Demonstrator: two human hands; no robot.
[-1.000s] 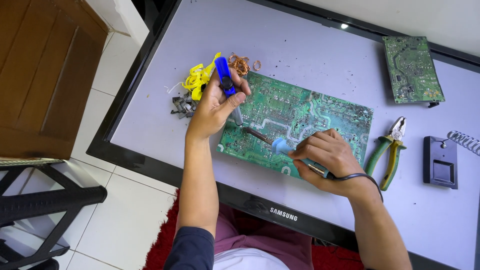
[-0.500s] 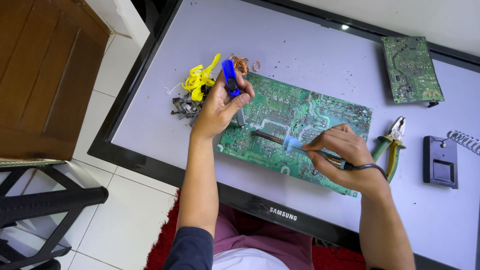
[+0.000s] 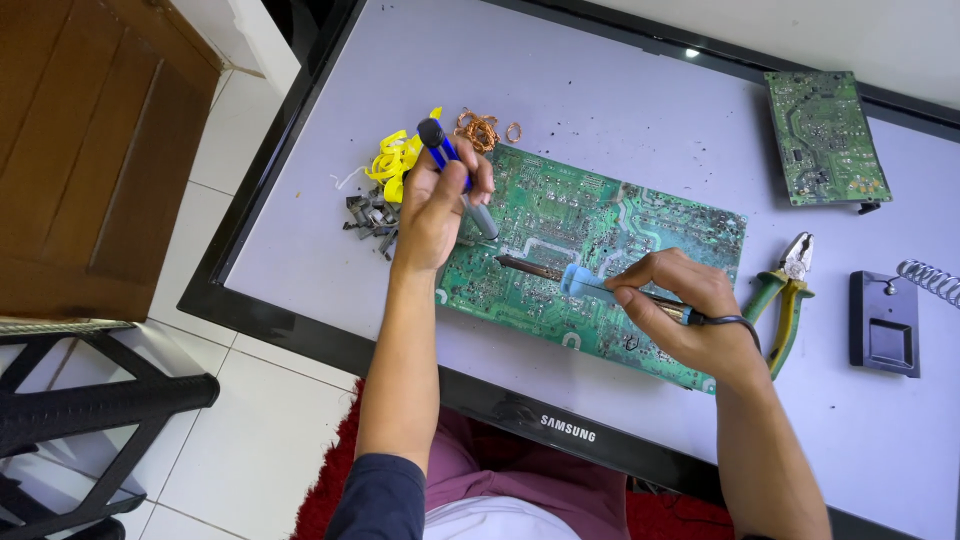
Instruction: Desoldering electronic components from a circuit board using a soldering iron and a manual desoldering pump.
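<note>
Soldering work is under way on a large green circuit board (image 3: pixel 600 250), which lies solder-side up near the middle of the pale desk (image 3: pixel 620 110). The right hand (image 3: pixel 680 310) is closed in a pen-like grip around a light-blue-handled soldering iron (image 3: pixel 560 275), whose dark tip points toward nine o'clock and rests on or just above the board; contact is too fine to tell. The left hand (image 3: pixel 435 205) is wrapped shut around a blue desoldering pump (image 3: pixel 455 175), its grey nozzle angled down toward the board just at eleven o'clock from the iron's tip.

Doing this well, in my judgement, calls for holding the iron flat against the joint until the solder shines wet, keeping the pump's nozzle right beside the tip and nearly upright over the pad. The heel of each hand braced on the board's edge would steady both tools. Lingering heat could lift a pad, so brief touches seem wiser.

At ten o'clock from the board sit yellow scraps (image 3: pixel 395 160), grey metal pieces (image 3: pixel 370 215) and copper wire coils (image 3: pixel 480 128). Green-handled pliers (image 3: pixel 785 290) lie at three o'clock, a dark iron stand (image 3: pixel 885 322) beyond them, and a smaller green board (image 3: pixel 825 135) at one o'clock.
</note>
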